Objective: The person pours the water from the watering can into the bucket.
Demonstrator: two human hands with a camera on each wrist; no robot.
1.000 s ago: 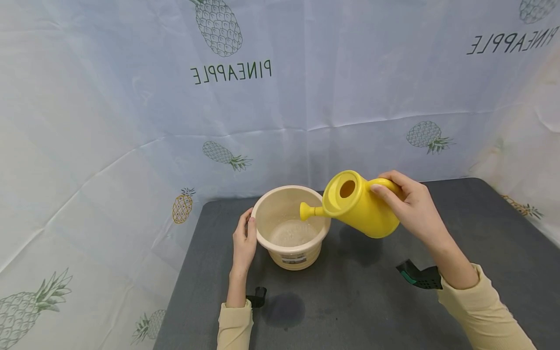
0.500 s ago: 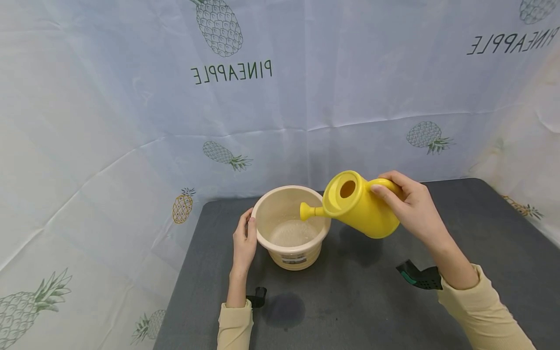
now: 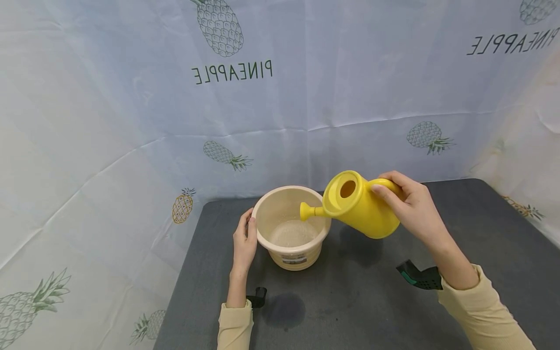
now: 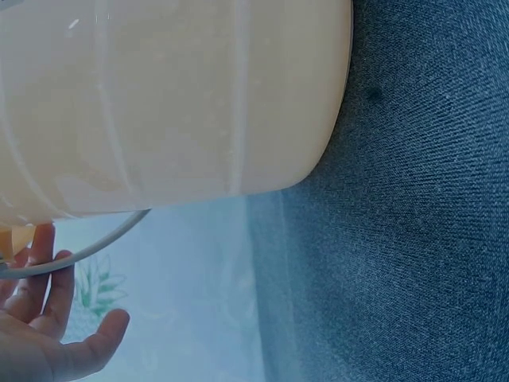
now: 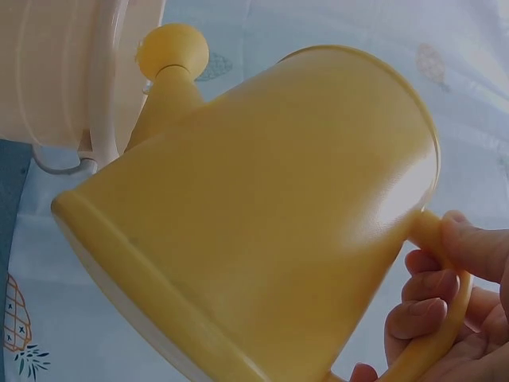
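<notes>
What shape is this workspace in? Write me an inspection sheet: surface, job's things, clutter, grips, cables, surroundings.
Surface: dark grey tabletop; a dark round patch near the left wrist, wet or stained cannot be told.
Job's things: yellow watering can tilted, its spout over the opening of a cream bucket standing upright.
Clutter: nothing seen.
Grips: left grip touches the bucket's left rim; right grip holds the can's handle.
Cables: nothing seen; the thin grey loop at the bucket looks like its bail.
Surroundings: pineapple-print curtain behind and at both sides, lettering mirrored.

Cream sleeves (image 3: pixel 480 306), black wrist mounts (image 3: pixel 422 277)
</notes>
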